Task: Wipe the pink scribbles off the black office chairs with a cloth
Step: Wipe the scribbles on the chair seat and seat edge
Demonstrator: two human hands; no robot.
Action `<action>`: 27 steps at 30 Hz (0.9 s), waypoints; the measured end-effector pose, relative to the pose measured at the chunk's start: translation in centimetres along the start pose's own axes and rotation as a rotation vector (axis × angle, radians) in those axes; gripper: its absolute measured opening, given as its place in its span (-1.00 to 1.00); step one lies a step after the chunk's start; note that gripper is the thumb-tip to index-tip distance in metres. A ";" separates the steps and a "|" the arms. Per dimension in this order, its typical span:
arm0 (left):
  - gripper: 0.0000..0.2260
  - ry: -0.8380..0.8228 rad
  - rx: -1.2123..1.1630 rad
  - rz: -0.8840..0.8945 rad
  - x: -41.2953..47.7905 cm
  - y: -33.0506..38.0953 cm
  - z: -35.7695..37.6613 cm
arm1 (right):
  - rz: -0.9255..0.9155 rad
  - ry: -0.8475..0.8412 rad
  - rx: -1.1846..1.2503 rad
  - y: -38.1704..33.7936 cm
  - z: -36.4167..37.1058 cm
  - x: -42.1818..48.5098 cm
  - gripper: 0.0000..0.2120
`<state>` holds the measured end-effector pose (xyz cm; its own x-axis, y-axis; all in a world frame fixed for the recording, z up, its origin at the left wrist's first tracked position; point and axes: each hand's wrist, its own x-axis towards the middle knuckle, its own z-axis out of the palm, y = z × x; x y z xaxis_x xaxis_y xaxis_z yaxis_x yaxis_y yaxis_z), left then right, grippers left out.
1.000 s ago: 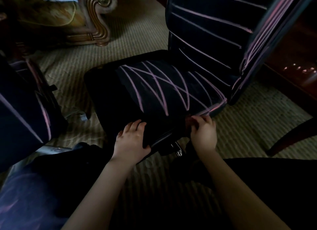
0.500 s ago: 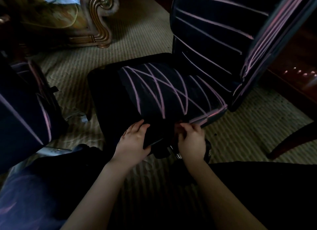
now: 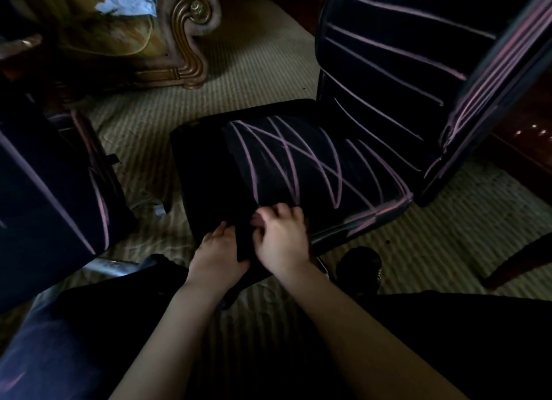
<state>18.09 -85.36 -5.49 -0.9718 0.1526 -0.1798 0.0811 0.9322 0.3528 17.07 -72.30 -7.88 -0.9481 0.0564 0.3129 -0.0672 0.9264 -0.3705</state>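
The right hand's fingers (image 3: pixel 279 211) are curled up at the front edge of the seat (image 3: pixel 313 130). They look smeary in this dim light, so I cannot tell if they pinch anything. The right hand (image 3: pixel 280 241) sits just on top of that edge.

Right beside it, the left hand's fingers (image 3: pixel 222 230) lie close together on top of the seat's near corner. The thumb hooks round the edge, so the left hand (image 3: pixel 218 256) grips the seat. The two hands almost touch, with a thin dark strip between them. Both bare arms reach out from the bottom.

The seat belongs to a black chair (image 3: pixel 388 71) standing just in front of the person. Pink scribbles (image 3: pixel 286 148) cross over each other on the right part of the seat. More pink lines run along the chair's back and down its side edge. The left part of the seat is a plain dark patch (image 3: pixel 206 172) with no lines. It may be a dark cloth lying there, but I cannot tell.

Under the seat, near the right arm, one black chair foot (image 3: pixel 358 265) pokes out. On the left stands a second black chair (image 3: pixel 44 175), also with pink lines. Both chairs stand on a stripy tan carpet (image 3: pixel 254 65). Further back is a sofa with a curly wooden arm (image 3: pixel 191 20), and something white and crumpled (image 3: pixel 131 0) lies on it.
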 end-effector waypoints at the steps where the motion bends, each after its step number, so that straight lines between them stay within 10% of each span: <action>1: -0.45 0.005 -0.027 0.021 0.0 -0.3 -0.3 | -0.037 -0.041 0.022 -1.1 0.2 0.4 -0.64; 6: -0.41 0.004 -0.131 -0.007 -0.4 -2.1 -1.3 | -0.118 -0.009 0.036 1.9 -0.2 1.8 -0.80; 12: -0.39 0.048 -0.058 0.056 -0.6 -3.1 -0.3 | 0.260 0.142 0.002 7.8 -1.2 2.0 -0.77; 21: -0.43 0.064 -0.105 0.116 -0.6 -3.7 -0.4 | -0.195 0.047 0.188 -2.5 2.0 0.7 -0.71; 27: -0.36 0.022 -0.046 0.106 -0.9 -4.0 -0.2 | -0.071 0.117 0.146 4.3 -0.6 -3.1 -0.67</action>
<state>18.63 -89.34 -6.56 -0.9629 0.2418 -0.1197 0.1738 0.8952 0.4104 19.88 -68.27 -9.94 -0.8974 0.0438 0.4390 -0.1848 0.8662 -0.4642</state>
